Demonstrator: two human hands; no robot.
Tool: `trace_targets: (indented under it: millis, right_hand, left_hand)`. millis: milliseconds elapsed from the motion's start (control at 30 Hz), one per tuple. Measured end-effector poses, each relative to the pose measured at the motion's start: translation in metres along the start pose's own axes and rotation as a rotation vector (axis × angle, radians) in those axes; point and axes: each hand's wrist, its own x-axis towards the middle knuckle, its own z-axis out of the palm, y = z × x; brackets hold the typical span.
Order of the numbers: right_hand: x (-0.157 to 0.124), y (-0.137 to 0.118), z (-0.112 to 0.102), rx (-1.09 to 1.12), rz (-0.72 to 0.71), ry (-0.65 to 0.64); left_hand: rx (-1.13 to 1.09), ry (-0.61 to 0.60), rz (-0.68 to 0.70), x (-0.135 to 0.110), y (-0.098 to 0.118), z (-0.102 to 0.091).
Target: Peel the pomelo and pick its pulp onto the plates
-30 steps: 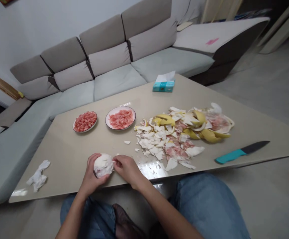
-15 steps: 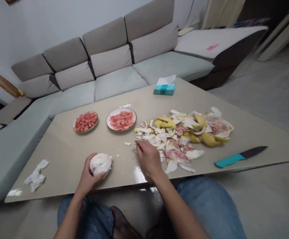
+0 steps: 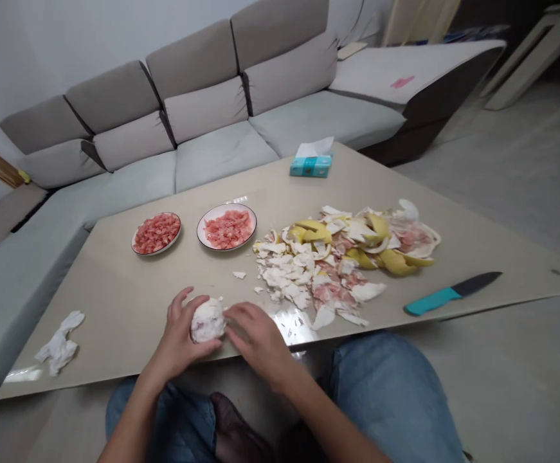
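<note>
A round pomelo piece [image 3: 207,320], covered in white pith, rests at the near edge of the beige table [image 3: 130,289]. My left hand [image 3: 179,334] cups it from the left with the fingers curled round it. From the right, my right hand [image 3: 255,337] presses against it with bent fingers. A heap of white pith and yellow peel scraps [image 3: 337,257] lies to the right. Two plates of pink fruit flesh, the left plate [image 3: 156,233] and the right plate [image 3: 226,226], stand farther back.
A teal-handled knife [image 3: 451,292] lies near the table's right front edge. A crumpled tissue [image 3: 59,344] sits at the left front, a teal tissue box [image 3: 311,162] at the far edge. A grey sofa [image 3: 202,122] runs behind the table.
My right hand has come back from the scrap heap to the pomelo piece. The left hand has kept hold of the fruit.
</note>
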Motion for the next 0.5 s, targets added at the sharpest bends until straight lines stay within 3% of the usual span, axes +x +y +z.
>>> trace_targets:
  millis: [200,500]
  right_hand:
    - [-0.013,-0.011,0.023,0.032,0.031,0.004]
    - [0.007,-0.005,0.008,-0.075,-0.118,-0.193]
  left_hand:
    - [0.033,-0.064,0.107,-0.002,-0.007,-0.005]
    - [-0.05,-0.038,0.111,0.004,-0.005,0.0]
